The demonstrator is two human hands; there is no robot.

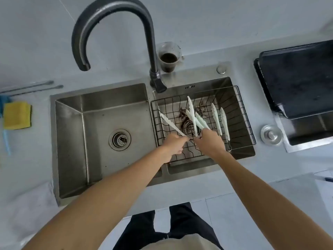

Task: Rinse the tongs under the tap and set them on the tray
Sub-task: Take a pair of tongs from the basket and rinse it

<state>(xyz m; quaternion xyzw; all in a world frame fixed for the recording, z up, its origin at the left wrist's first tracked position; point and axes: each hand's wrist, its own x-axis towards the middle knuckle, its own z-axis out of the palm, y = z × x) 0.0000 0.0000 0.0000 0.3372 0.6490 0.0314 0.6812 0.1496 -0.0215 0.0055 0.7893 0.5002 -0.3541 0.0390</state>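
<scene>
Several pale white-green tongs lie in a black wire basket [243, 112] set in the right sink basin. My left hand [173, 144] is shut on one pair of tongs [171, 124] that points up and left. My right hand [210, 143] is shut on a bunch of tongs [193, 117] fanning upward. Another pair of tongs [220, 121] rests in the basket to the right, untouched. The dark curved tap [111, 18] arches over the left basin [115, 120]; no water is visible. A black tray [297, 78] sits at the right on the counter.
Dark grit lies around the right basin's drain [189, 128]. A clear cup with dark residue [168, 57] stands behind the tap base. A yellow sponge [17, 116] and thin brushes lie on the left counter. A metal drain plug [271, 135] sits right of the sink.
</scene>
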